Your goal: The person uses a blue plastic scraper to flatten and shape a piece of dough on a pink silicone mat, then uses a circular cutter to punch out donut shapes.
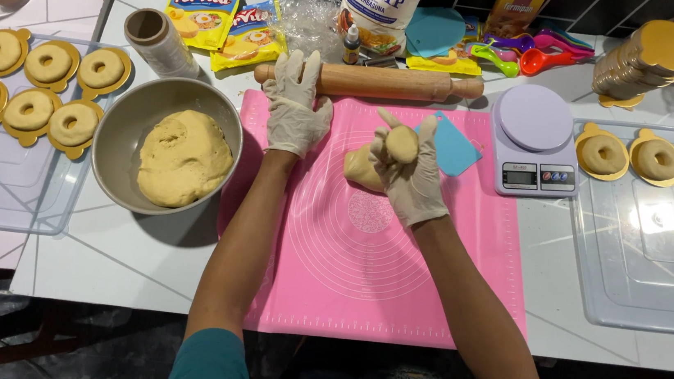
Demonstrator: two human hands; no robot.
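Gloved right hand (409, 168) with fingers curled round a dough ball (401, 144) over the pink mat (364, 250), gloved left hand (295, 107) — fingers spread flat — touching the rolling pin (380, 82), bowl of dough (165, 156) beside it on the worktop (140, 265)

Your left hand (296, 103) and right hand (410, 172) both wear thin off-white gloves, and your sleeves are teal. The dough ball (401, 144) in your right hand is pale yellow-tan, the same colour as the dough lump (361, 169) under it and the dough mass (184, 157) in the grey metal bowl (125, 124). The silicone mat (394, 277) is bright pink, printed with faint white concentric circles. A light blue scraper (454, 147) lies at the mat's far edge. The rolling pin (388, 82) is light brown wood. The kitchen scale (533, 138) is lilac. The ring-shaped dough pieces (33, 90) sit on gold cards. The counter (124, 260) is white with thin grey lines.
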